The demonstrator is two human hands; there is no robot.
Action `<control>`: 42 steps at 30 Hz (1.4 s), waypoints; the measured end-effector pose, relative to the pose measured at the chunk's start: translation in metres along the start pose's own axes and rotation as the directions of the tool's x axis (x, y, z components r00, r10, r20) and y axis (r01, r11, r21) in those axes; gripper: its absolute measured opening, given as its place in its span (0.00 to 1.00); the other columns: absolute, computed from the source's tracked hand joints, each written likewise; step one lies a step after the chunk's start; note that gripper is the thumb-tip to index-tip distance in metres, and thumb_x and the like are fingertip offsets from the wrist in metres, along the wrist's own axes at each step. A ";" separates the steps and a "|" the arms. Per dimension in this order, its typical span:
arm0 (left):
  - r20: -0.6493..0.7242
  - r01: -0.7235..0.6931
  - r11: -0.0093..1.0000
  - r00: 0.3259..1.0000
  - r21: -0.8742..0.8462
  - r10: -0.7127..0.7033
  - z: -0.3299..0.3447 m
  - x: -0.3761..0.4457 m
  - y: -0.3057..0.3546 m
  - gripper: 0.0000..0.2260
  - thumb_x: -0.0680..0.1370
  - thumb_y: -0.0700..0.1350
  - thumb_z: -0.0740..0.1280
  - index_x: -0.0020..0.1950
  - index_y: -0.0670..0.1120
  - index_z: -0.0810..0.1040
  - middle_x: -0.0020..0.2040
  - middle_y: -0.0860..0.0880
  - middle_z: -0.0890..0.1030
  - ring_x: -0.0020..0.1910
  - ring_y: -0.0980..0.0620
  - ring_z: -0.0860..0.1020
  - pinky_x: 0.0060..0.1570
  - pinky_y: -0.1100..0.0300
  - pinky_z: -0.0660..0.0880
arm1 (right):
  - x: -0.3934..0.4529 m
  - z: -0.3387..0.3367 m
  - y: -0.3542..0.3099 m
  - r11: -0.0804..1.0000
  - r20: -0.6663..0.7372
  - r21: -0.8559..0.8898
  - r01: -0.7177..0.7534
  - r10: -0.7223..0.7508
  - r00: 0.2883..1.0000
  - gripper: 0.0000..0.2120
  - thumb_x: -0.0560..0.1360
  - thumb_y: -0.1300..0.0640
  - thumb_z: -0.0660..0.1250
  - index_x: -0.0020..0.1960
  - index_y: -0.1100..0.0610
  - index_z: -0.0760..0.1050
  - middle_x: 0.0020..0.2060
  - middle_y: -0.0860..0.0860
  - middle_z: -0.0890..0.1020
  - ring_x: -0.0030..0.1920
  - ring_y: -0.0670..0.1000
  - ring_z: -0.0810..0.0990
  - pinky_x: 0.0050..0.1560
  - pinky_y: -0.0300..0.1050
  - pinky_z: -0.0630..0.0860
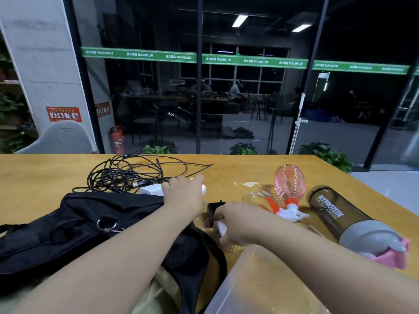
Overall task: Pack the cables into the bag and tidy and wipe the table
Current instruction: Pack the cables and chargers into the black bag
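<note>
Two chargers gripped: left hand [183,193] white, right hand [235,225] white; bottles beside.

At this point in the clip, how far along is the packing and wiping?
Early. Nothing looks packed: the tangled black cables still lie on the table behind the black bag. In hand: the left hand reaches a white charger; the right hand has a grip on a white plug. Left: cables, spill, spray bottle, shaker.

Dark glass wall [249,98] with green strip [254,61]; ceiling lights [239,20] lit; white pillar [43,64] left.
</note>
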State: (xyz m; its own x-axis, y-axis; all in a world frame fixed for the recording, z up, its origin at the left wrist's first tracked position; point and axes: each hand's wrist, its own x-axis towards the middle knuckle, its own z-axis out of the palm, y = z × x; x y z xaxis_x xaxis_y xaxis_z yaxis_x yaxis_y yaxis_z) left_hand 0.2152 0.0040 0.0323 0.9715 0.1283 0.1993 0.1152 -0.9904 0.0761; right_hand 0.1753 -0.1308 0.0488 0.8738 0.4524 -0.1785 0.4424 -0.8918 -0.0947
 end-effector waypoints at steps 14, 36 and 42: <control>-0.172 -0.183 0.782 0.980 -0.596 0.098 -0.049 -0.093 -0.080 0.17 0.72 0.48 0.64 0.57 0.65 0.68 0.55 0.51 0.72 0.42 0.49 0.70 0.36 0.59 0.68 | -0.040 -0.009 -0.030 0.970 -0.429 0.121 0.212 -0.142 0.892 0.23 0.72 0.54 0.65 0.66 0.47 0.68 0.60 0.47 0.68 0.57 0.51 0.64 0.51 0.42 0.63; -0.257 -0.038 0.750 0.950 -0.661 -0.179 0.011 -0.215 -0.162 0.18 0.71 0.42 0.70 0.51 0.62 0.69 0.50 0.62 0.73 0.55 0.60 0.67 0.48 0.71 0.64 | -0.076 0.020 -0.125 0.802 -0.119 0.079 0.591 -0.581 0.805 0.26 0.73 0.47 0.69 0.69 0.48 0.67 0.64 0.46 0.71 0.64 0.48 0.68 0.63 0.44 0.67; -0.295 -0.042 0.789 0.939 -0.613 -0.179 0.014 -0.213 -0.163 0.12 0.67 0.53 0.67 0.47 0.64 0.71 0.50 0.66 0.71 0.53 0.56 0.69 0.50 0.71 0.64 | -0.059 0.026 -0.133 0.861 -0.009 0.004 0.508 -0.508 0.861 0.27 0.74 0.47 0.68 0.70 0.49 0.65 0.63 0.50 0.72 0.63 0.52 0.70 0.58 0.46 0.68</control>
State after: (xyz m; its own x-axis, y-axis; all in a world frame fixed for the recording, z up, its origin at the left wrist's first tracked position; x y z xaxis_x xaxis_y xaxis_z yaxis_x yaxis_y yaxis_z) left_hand -0.0074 0.1371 -0.0365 0.8301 0.3125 0.4618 -0.0772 -0.7559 0.6501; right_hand 0.0596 -0.0391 0.0470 0.5299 0.8426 -0.0968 0.8240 -0.5384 -0.1762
